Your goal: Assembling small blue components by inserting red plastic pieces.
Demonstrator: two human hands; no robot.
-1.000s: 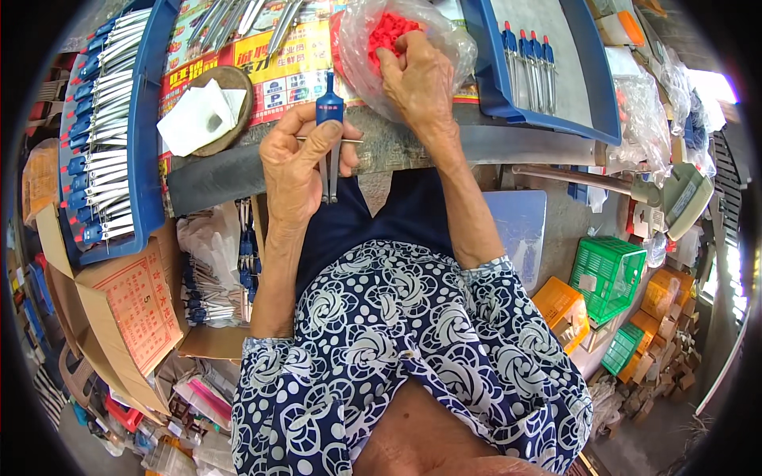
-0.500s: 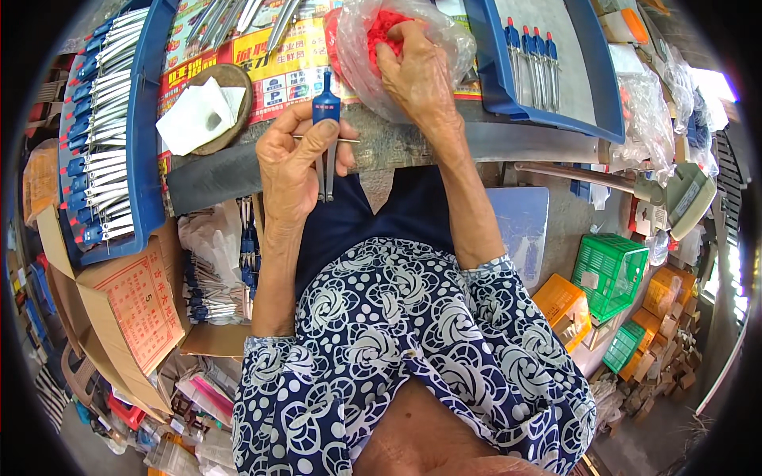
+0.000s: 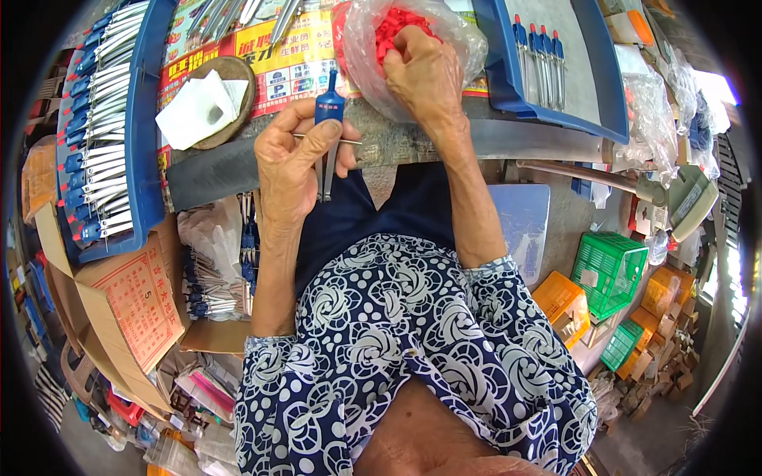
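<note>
My left hand is closed round a two-legged metal tool with a blue head; its narrow blue tip points away from me. A thin metal rod crosses it at the fingers. My right hand reaches into a clear plastic bag holding small red pieces. Its fingers are bent together among them, and whatever they pinch is hidden. Similar blue-headed tools with red tips fill a blue tray at the left.
Several more tools lie in a blue tray at the right. White paper rests on a round board. Metal legs lie at the table's far side. Below the table, an open cardboard box stands on the left and crates on the right.
My right hand has shifted slightly right and toward me, its fingers bent inside the bag. More of the red pieces show. My left hand holds the tool almost still.
</note>
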